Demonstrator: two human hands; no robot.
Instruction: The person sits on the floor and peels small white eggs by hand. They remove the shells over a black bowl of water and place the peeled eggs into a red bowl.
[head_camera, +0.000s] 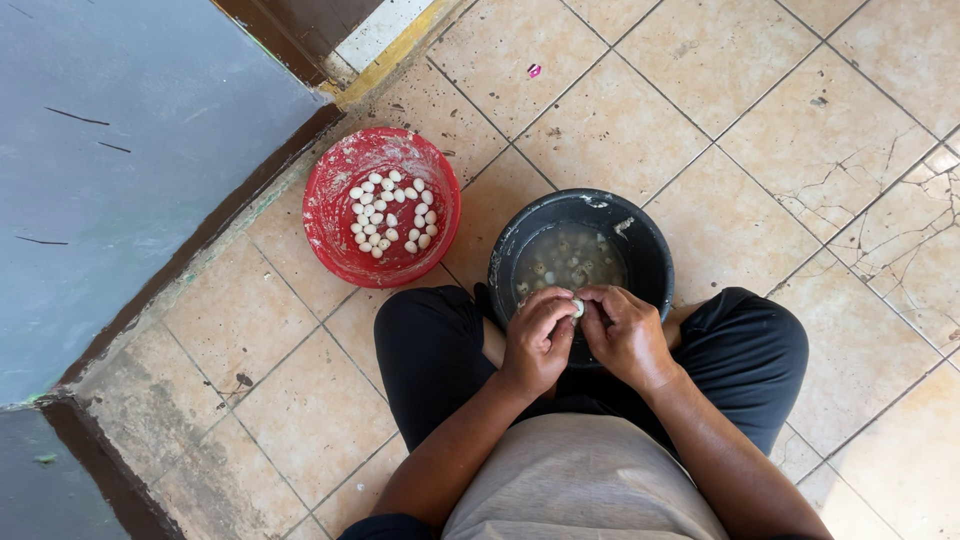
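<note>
1. cracked beige tiled floor (760, 130): a person sits on it, knees apart in black trousers, beside a grey-blue wall (130, 150).
2. round black plastic basin (650, 250): set between the knees, holding cloudy water with small pale eggs sunk in it.
3. round red plastic bowl (335, 225): just left of the basin, apart from it, holding a cluster of small white peeled eggs (392, 212).
4. left hand (537, 337) and right hand (625, 335): both curled narrow, fingertips meeting over the basin's near rim.
5. small white egg (578, 307): pinched between both hands' fingertips. the step looks like shell-peeling; finishing it calls for light thumb work.
</note>
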